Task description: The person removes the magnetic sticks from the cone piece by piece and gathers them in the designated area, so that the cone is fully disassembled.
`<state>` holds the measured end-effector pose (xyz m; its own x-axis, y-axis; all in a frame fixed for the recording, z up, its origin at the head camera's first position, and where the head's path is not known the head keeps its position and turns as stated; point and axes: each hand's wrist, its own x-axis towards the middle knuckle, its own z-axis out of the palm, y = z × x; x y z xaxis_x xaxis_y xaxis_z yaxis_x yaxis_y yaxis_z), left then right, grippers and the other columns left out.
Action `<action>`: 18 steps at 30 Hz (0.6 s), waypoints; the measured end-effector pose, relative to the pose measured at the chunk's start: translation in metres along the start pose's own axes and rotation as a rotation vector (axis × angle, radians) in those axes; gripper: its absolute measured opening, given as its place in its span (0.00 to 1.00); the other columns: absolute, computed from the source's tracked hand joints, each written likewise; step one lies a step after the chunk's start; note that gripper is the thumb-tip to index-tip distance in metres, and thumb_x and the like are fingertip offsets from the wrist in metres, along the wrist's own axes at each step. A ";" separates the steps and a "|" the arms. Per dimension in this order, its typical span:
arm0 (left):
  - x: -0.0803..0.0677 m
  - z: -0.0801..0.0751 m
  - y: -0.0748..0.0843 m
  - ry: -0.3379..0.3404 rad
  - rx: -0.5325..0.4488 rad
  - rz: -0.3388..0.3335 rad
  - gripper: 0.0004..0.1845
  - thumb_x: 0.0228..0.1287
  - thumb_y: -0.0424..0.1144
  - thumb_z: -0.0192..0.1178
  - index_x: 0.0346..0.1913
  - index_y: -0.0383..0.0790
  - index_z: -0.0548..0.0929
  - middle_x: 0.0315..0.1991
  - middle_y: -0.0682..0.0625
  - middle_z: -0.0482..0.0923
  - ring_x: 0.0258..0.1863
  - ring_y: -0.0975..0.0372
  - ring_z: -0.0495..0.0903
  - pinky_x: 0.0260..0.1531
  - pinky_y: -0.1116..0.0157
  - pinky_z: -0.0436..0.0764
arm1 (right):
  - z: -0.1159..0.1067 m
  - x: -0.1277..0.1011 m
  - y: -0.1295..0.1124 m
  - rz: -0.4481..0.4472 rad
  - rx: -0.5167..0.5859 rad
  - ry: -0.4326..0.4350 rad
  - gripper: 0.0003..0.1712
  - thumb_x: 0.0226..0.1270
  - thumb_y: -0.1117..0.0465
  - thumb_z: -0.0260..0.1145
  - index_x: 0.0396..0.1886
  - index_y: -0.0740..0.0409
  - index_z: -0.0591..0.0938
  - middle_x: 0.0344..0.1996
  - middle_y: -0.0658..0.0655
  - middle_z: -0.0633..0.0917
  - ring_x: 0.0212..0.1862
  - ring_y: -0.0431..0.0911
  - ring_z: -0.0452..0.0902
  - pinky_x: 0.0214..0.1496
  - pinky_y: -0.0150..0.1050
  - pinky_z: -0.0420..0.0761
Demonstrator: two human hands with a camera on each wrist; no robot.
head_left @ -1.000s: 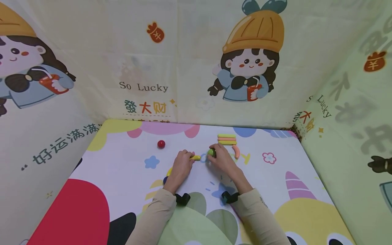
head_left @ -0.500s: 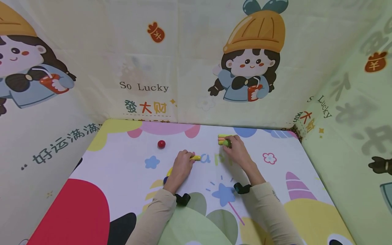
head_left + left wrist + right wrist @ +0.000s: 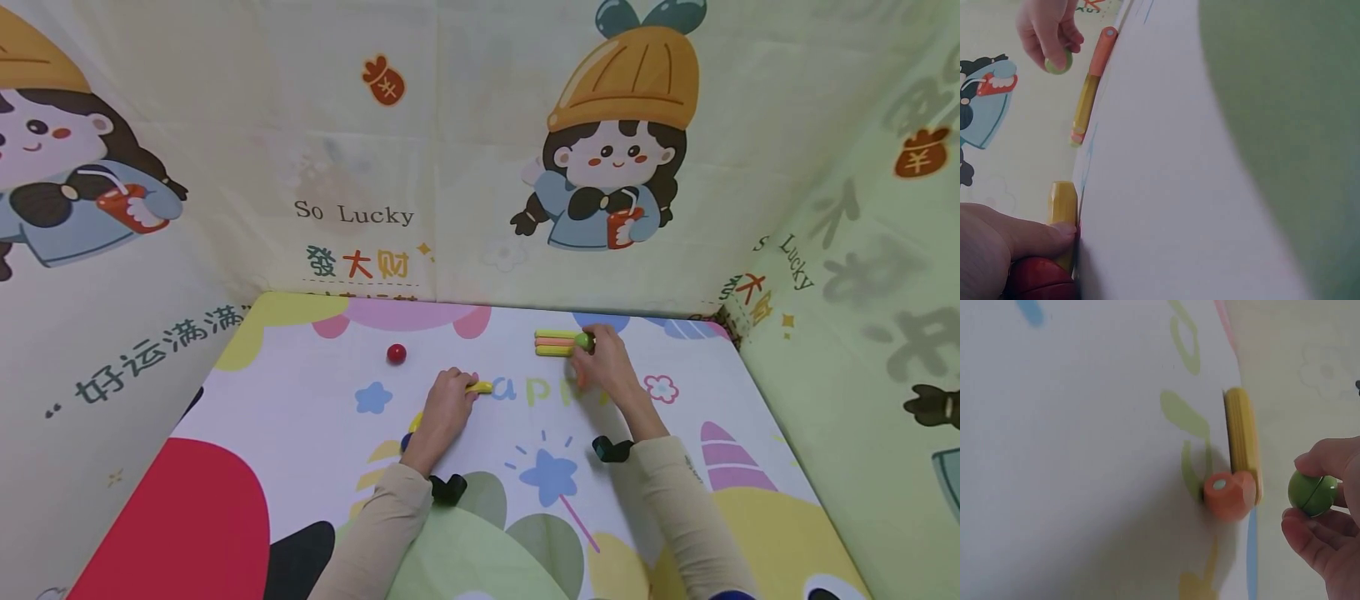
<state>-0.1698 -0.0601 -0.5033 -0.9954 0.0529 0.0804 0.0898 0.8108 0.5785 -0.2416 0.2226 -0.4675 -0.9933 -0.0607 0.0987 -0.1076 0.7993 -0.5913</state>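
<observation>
My left hand [image 3: 447, 404] rests at the table's middle and pinches a short yellow faceted piece [image 3: 1063, 201], whose tip pokes out to the right. With thumb and fingertips my right hand [image 3: 609, 360] holds a small green ball [image 3: 1312, 492] with a seam round it. In the head view the ball overlaps the right end of a row of yellow and orange sticks [image 3: 553, 342]; the right wrist view shows it apart from them. Under the right hand, partly hidden, lies a curved orange piece [image 3: 581, 379]. A shiny red ball [image 3: 397, 354] lies beyond the left hand.
Beside the left wrist, a dark blue round thing [image 3: 406, 442] and a yellow one [image 3: 416, 422] are partly hidden by the forearm. A printed cloth covers the table [image 3: 480, 450]. Patterned fabric walls [image 3: 465, 167] rise behind and at both sides.
My right hand has carried the green ball from near the left hand to the right and back, over to the sticks' right end. The left hand stays put.
</observation>
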 end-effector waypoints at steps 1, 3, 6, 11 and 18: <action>0.000 0.000 0.000 0.001 0.000 0.001 0.18 0.63 0.36 0.69 0.55 0.37 0.86 0.46 0.45 0.82 0.48 0.56 0.78 0.55 0.63 0.83 | 0.000 0.001 0.002 0.012 -0.003 -0.001 0.29 0.69 0.58 0.60 0.65 0.70 0.71 0.60 0.70 0.73 0.54 0.59 0.72 0.61 0.54 0.76; 0.000 0.000 0.000 0.001 0.005 0.003 0.18 0.63 0.36 0.69 0.55 0.37 0.86 0.46 0.45 0.82 0.48 0.56 0.78 0.55 0.63 0.83 | -0.001 0.004 0.007 0.041 -0.007 -0.006 0.29 0.70 0.58 0.60 0.65 0.69 0.71 0.62 0.69 0.72 0.57 0.60 0.70 0.65 0.56 0.75; 0.000 0.000 0.000 0.003 0.011 0.005 0.18 0.63 0.36 0.69 0.55 0.37 0.86 0.46 0.45 0.82 0.48 0.56 0.78 0.55 0.63 0.83 | -0.001 0.006 0.013 0.077 -0.007 -0.021 0.29 0.71 0.57 0.60 0.66 0.68 0.70 0.64 0.69 0.70 0.61 0.61 0.69 0.68 0.58 0.73; 0.000 0.000 0.000 0.003 0.009 0.009 0.18 0.63 0.36 0.69 0.55 0.37 0.86 0.46 0.45 0.82 0.48 0.56 0.78 0.55 0.63 0.83 | -0.002 0.010 0.021 0.126 -0.028 -0.049 0.30 0.72 0.57 0.60 0.67 0.68 0.69 0.65 0.70 0.68 0.61 0.62 0.68 0.69 0.59 0.72; 0.000 0.000 0.000 0.005 0.010 0.007 0.18 0.63 0.36 0.69 0.55 0.36 0.85 0.46 0.45 0.82 0.47 0.56 0.78 0.54 0.63 0.83 | -0.001 0.016 0.027 0.168 -0.067 -0.080 0.30 0.74 0.56 0.59 0.68 0.68 0.68 0.66 0.70 0.67 0.60 0.62 0.67 0.68 0.59 0.73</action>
<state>-0.1703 -0.0605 -0.5031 -0.9945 0.0563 0.0883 0.0968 0.8163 0.5694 -0.2606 0.2435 -0.4810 -0.9975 0.0319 -0.0629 0.0609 0.8397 -0.5396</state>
